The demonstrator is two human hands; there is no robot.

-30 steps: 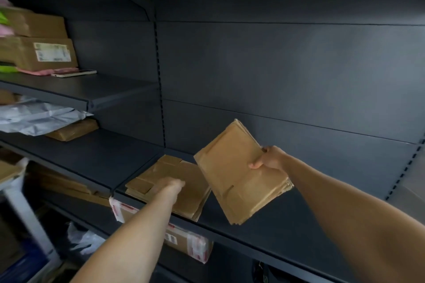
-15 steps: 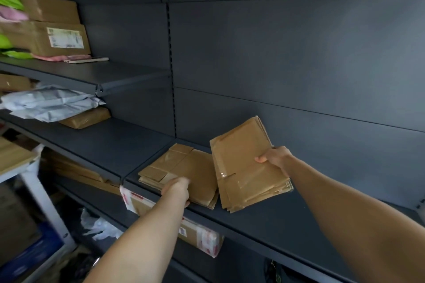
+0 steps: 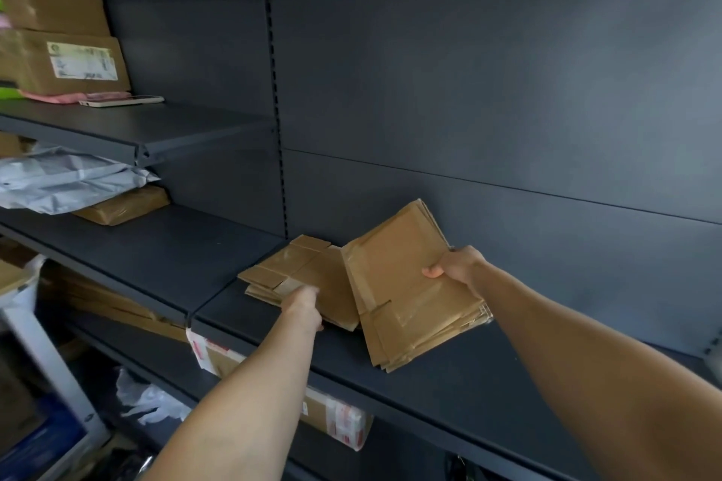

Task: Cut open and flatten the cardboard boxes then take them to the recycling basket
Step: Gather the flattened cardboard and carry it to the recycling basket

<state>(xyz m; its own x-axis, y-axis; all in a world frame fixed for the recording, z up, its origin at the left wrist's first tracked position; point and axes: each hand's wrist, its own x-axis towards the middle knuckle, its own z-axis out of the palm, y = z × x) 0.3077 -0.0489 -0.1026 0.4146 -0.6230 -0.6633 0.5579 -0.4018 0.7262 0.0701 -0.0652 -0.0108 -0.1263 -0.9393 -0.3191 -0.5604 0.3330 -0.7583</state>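
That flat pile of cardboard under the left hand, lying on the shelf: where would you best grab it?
Probably by its near edge, coming from the front. The flattened pile lies flat on the shelf, so only the edges offer a grip, and the left hand is already there.

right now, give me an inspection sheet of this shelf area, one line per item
surface: dark shelf, mostly bare around the cardboard
job's things: flattened stack lying flat on the shelf; second flattened stack tilted, its lower edge at the shelf
clutter: taped boxes and a phone on the upper left shelf; grey mailer bags over a brown parcel on the shelf below; a labelled box on the shelf underneath
grippers: left hand on the flat stack's near edge; right hand gripping the tilted stack
cables: nothing seen
surroundings: dark back panel; recycling basket not in view
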